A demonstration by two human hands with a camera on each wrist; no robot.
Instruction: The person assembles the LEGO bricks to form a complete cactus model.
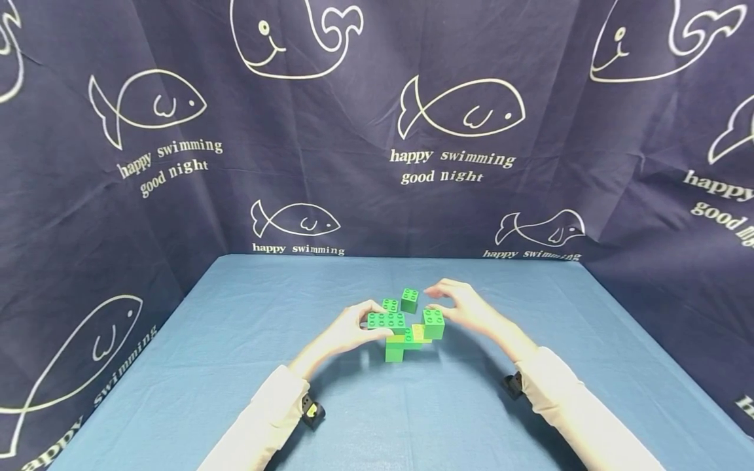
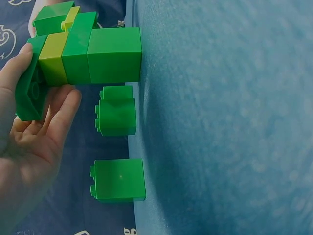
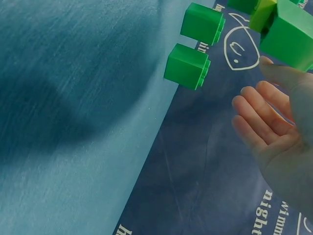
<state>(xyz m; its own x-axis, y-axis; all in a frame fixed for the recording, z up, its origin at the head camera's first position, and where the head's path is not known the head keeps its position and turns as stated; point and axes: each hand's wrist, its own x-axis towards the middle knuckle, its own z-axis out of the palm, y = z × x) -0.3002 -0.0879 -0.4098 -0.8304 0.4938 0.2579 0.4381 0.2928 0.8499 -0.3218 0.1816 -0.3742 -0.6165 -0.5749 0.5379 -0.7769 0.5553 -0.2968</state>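
My left hand (image 1: pixel 352 325) grips the long green toy brick (image 1: pixel 379 320) at the top of a joined brick build, thumb on the near side and fingers behind. In the left wrist view the build shows a green bottom block (image 2: pixel 115 55), a green layer and a yellow brick (image 2: pixel 54 58). At the build's right end stands a square green brick (image 1: pixel 433 322) above a yellow piece (image 1: pixel 418 331). My right hand (image 1: pixel 462 304) is beside that square brick, fingers loosely bent with nothing in them, its thumb (image 3: pixel 279 72) right at the brick's edge.
Behind the build, two loose green bricks, one square (image 1: pixel 409 301) and one partly hidden (image 1: pixel 390 305), stand studs up on the blue table cloth (image 1: pixel 235 340). A dark curtain (image 1: pixel 365 131) with fish drawings surrounds the table at the back and sides.
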